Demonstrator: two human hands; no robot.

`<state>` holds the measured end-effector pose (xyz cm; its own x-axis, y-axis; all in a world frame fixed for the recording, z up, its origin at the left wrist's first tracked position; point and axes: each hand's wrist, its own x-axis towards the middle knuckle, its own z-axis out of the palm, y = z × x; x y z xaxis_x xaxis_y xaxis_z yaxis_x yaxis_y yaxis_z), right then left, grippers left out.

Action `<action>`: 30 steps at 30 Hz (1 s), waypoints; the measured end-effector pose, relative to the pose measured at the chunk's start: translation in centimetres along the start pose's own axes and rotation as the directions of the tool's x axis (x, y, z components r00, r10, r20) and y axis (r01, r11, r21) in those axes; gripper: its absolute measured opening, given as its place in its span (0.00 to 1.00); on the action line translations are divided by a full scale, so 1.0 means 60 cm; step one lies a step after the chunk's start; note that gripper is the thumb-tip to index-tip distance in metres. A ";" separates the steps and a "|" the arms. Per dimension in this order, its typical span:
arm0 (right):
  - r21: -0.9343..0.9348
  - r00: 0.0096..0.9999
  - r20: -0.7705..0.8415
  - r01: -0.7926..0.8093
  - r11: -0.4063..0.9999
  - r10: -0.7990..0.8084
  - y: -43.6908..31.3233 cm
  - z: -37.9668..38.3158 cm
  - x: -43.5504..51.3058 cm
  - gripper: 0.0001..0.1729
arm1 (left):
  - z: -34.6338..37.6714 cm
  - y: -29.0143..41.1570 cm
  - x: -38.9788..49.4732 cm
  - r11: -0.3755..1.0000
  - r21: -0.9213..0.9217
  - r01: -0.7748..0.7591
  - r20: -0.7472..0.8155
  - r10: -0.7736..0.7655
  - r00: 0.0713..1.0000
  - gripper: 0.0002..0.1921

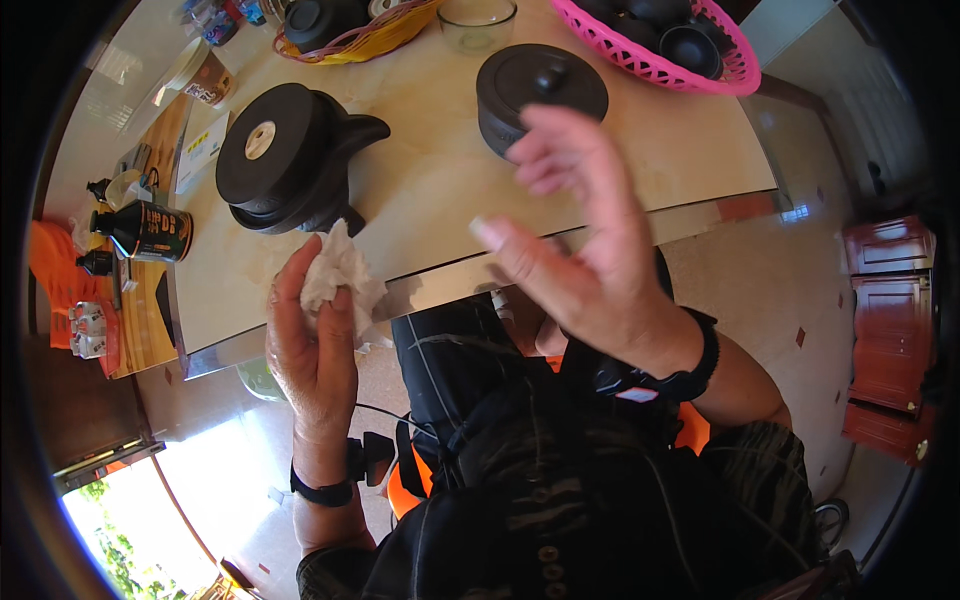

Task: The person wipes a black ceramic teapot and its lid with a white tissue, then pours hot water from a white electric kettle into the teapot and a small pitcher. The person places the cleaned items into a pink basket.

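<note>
My left hand holds a crumpled white tissue between thumb and fingers at the table's near edge. Just beyond it, a dark clay piece with a curved spout stands on the table, with a round dark disc on it that has a pale round centre. My right hand is raised with fingers apart and holds nothing; it looks slightly blurred. Behind its fingertips sits a round, dark lidded pot with a knob, partly hidden by the hand.
At the far side are a pink plastic basket of dark cups, a glass bowl and a yellow woven basket with dark ware. A paper cup, a white box and a black bottle stand to the left.
</note>
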<state>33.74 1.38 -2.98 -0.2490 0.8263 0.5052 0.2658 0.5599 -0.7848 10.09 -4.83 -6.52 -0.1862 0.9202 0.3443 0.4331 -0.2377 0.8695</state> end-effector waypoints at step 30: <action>-0.198 0.932 -0.349 -0.178 0.964 0.100 0.080 -0.130 0.012 0.40 | 0.022 -0.028 -0.008 0.988 0.150 0.031 0.046 -0.039 0.998 0.17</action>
<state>42.12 5.15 -3.56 0.1202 0.8472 0.5174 0.4848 0.4048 -0.7753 10.62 -4.45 -8.59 -0.1617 0.9421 0.2937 0.5543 -0.1595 0.8169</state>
